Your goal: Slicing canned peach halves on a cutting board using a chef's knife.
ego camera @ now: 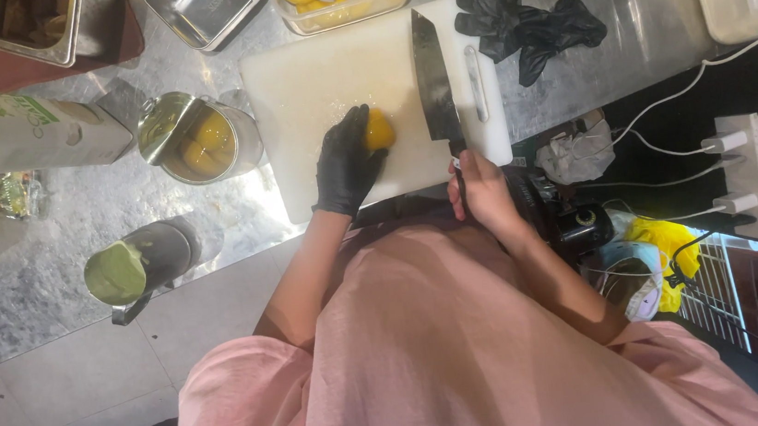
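gloved left hand (346,160) pinning peach half (378,131) on white cutting board (311,81); right hand (480,189) gripping knife (435,82) just beside. green-and-brown carton (10,133) lying far left on counter (51,272), by open can (198,138).

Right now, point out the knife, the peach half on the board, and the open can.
knife (433,73), head view, middle of the dark blade.
peach half (379,130), head view, its exposed yellow side.
open can (242,157), head view, right wall.

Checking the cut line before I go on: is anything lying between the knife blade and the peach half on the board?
Nothing visible does. The knife in the right hand lies just right of the peach half, which the gloved left hand holds; only bare cutting board separates them.
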